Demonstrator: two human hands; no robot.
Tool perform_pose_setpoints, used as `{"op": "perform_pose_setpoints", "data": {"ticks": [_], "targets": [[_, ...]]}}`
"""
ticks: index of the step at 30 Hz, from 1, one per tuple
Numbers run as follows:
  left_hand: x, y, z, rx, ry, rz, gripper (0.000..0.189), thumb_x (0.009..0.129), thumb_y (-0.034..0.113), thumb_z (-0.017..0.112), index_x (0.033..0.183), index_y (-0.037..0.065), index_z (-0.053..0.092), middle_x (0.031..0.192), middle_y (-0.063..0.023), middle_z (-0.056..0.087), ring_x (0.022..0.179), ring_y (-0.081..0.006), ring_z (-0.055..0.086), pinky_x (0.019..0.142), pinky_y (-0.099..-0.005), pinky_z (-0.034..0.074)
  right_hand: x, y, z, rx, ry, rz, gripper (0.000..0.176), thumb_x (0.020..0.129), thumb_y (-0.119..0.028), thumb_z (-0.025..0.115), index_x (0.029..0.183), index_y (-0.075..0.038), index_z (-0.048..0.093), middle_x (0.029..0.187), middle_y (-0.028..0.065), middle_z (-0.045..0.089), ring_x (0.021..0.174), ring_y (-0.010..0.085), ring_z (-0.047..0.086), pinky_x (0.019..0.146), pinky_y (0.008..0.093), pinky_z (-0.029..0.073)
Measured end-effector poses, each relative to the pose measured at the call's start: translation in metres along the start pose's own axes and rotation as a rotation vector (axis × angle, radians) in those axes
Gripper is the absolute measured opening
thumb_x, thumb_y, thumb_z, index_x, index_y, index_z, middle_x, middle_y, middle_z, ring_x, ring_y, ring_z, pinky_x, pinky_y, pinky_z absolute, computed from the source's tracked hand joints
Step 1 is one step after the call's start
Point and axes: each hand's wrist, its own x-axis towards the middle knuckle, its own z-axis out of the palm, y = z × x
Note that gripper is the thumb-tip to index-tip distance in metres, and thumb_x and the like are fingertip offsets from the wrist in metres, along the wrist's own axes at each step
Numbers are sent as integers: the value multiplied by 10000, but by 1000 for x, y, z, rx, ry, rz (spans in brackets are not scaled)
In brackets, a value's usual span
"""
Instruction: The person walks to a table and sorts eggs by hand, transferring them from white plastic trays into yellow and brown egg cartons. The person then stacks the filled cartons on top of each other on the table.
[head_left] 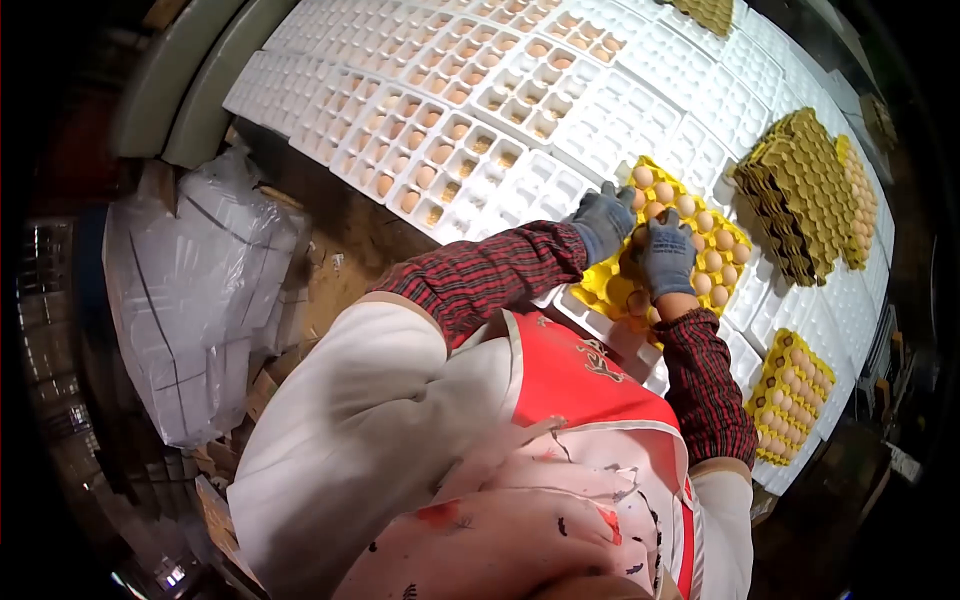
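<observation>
A yellow egg tray (pixel 595 285) lies in front of me, with brown eggs (pixel 703 221) in many of its cups; cups near its lower left corner look bare. My left hand (pixel 603 222), in a grey-blue glove, is at the tray's upper left edge with its fingers curled in beside the eggs. Over the middle of the same tray, my right hand (pixel 668 255), gloved alike, has its fingers bent down among the eggs. Both hands are closed, and whatever lies under their fingers is hidden.
White foam trays (pixel 625 115) cover the table, several holding brown eggs (pixel 425 177). A stack of brownish egg trays (pixel 800 195) stands to the right. Another yellow tray (pixel 768 375) of eggs lies at the lower right. Plastic-wrapped white trays (pixel 180 300) stand left of the table.
</observation>
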Motion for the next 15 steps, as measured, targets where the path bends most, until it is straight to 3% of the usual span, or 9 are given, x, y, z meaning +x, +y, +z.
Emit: {"op": "perform_pose_setpoints", "data": {"ticks": [3,4,5,6,8,10,11,12,15], "targets": [[-32,-30,-23,-566,120,3,458,827,353,747,1193,99,641,1331,-116,534,1091,-370,610,898,-481,535,0,31,9,302,116,-55,374,711,-222,808,1035,-84,683,1202,136,586,1013,356,608,849,455,515],[-44,-42,-23,-829,209,-47,489,819,385,765,1199,99,649,1320,-118,554,1107,-362,609,909,-462,534,-6,41,11,562,349,-135,413,719,-220,821,1074,-68,676,1163,139,610,1008,345,621,854,432,511],[-55,-59,-7,-1062,348,-1,517,838,413,774,1232,101,652,1222,-102,630,1097,-273,627,868,-400,545,-3,48,16,743,349,-114,405,768,-179,825,1118,-43,676,1137,95,656,1002,287,652,829,381,518],[-86,-67,-46,-1710,22,-425,513,817,388,819,1197,70,688,929,-46,657,877,-149,642,736,-316,552,-9,34,-3,1387,3,219,336,862,-167,757,1158,-34,670,1098,42,669,1006,204,653,830,336,512],[-132,-102,-43,-2012,2,-569,545,826,383,820,1232,49,675,892,-14,647,825,-75,617,667,-264,542,-15,-2,-16,1959,-196,179,339,905,-140,705,1201,10,639,1059,54,677,887,129,654,759,278,537],[-177,-131,-26,-1666,203,-814,473,808,386,816,1154,84,706,915,-43,661,864,-158,646,711,-322,557,-1,-45,1,1660,-351,-18,415,867,-138,738,1231,25,624,1013,61,692,866,126,658,735,249,535],[-197,-151,-22,-1181,261,-740,496,799,400,808,1184,112,690,1033,-69,656,944,-207,648,777,-347,551,5,-75,5,1541,-479,-21,430,816,-158,798,1182,17,654,1083,87,677,941,153,652,800,290,534],[-211,-170,-19,-699,297,-642,521,790,414,799,1215,141,674,1152,-95,651,1024,-255,650,843,-372,545,14,-107,32,1349,-175,-369,467,760,-170,840,1164,-18,662,1160,110,641,1017,195,636,859,329,524],[-224,-201,14,-241,174,-748,527,768,428,791,1220,193,655,1299,-120,562,1123,-318,610,941,-424,517,36,-188,31,767,-105,-676,438,733,-244,814,1113,-108,645,1331,163,540,1161,364,580,929,436,522]]}}
